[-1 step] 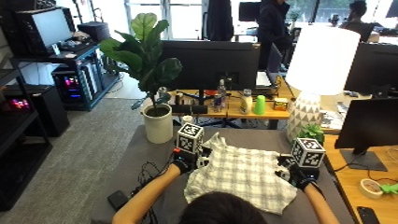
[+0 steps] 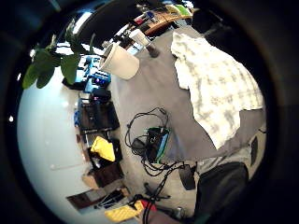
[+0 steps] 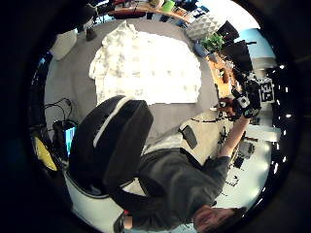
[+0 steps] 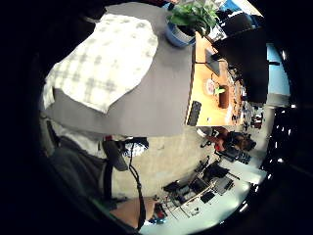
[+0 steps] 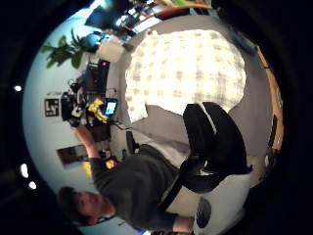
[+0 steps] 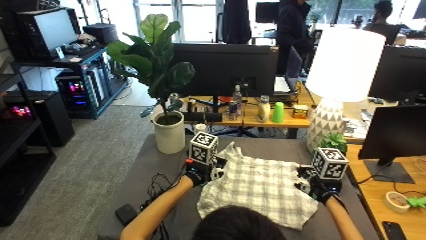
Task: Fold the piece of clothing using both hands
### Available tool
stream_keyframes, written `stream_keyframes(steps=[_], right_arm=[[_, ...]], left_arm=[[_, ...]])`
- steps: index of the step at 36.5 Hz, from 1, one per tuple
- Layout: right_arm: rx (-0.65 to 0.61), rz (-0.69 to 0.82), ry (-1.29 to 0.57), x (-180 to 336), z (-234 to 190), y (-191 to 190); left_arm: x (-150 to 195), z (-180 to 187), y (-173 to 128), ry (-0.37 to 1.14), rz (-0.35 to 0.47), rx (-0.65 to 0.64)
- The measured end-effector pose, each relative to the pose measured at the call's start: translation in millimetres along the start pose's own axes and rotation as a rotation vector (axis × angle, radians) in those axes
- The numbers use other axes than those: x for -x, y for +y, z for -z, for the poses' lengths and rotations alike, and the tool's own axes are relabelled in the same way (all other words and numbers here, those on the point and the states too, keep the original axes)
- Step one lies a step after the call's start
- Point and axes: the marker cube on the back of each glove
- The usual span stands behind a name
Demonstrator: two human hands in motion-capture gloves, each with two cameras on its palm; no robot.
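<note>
Nothing has moved since the earlier frame. Plaid shirt [image 6: 256, 187]: spread flat on grey desk [image 6: 156, 162], between left hand [image 6: 198, 175] and right hand [image 6: 321, 189]. Fingers' spread: cannot tell. White pot [image 6: 169, 135] holding a broad-leaved plant [image 6: 154, 60], beyond the left fingers. Lamp [image 6: 336, 75] beyond the right fingers.

I see a grey table [image 6: 160, 160] carrying everything here. A white-and-grey plaid garment [image 6: 258, 187] lies spread flat on it, roughly in the middle, its near hem close to the table's front edge. At the far right corner a small green plant in a blue pot [image 4: 182, 30] stands on the grey surface, just beside the garment's far end. Along the table's right side I see a wooden desk [image 6: 393, 200] butting against it.
</note>
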Motion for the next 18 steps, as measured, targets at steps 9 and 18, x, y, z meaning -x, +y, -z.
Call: stream_keyframes(steps=[9,18], right_arm=[[-0.023,0.02,0.014,13,20,26],[-0.006,0.021,0.008,7,6,2]], left_arm=[[-2,-3,1,-0.016,0.0,0.024],[0,-14,-1,0.022,-0.006,0.047]])
